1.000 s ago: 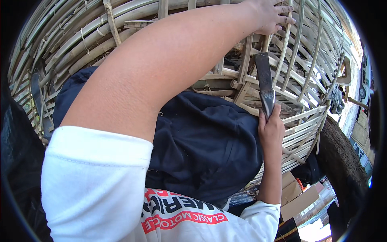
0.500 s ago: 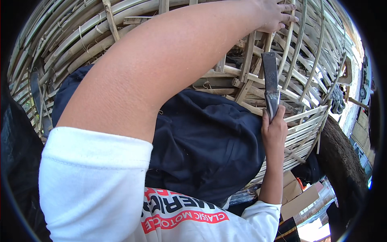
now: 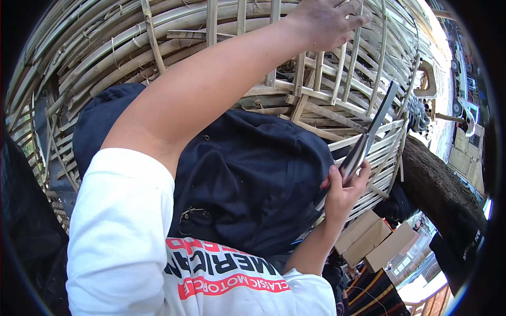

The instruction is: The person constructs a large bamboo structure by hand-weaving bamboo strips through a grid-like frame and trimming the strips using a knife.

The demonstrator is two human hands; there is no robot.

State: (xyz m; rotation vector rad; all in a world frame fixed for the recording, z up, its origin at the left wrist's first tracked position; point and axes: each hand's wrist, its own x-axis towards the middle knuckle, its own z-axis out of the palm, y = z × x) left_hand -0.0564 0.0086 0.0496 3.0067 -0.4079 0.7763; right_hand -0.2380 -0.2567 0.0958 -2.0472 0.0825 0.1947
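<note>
My left hand (image 3: pixel 328 25) reaches across to the far side of a large woven bamboo basket (image 3: pixel 221 17). Its fingers are spread over the thin upright strips, apparently touching them. Lower and to the right, my right hand (image 3: pixel 343 192) is closed round the handle of a long knife (image 3: pixel 375 124). The dark, narrow blade points up and to the right, seen nearly edge-on. A tapered metal part joins it to the grip, whose lower end shows below my fingers. The blade passes in front of the basket's pale woven strips; whether it touches them I cannot tell.
Dark blue cloth (image 3: pixel 247 174) covers my lap between the arms. A thick brown log (image 3: pixel 440 171) stands at the right. Below it are open cardboard boxes (image 3: pixel 375 239). A dark sheet (image 3: pixel 29 221) hangs at the left. A parked vehicle (image 3: pixel 463 79) shows at the far right.
The knife has tilted to the right, its blade turning from flat-on to nearly edge-on. My left hand has shifted left along the strips. The whole view has moved slightly.
</note>
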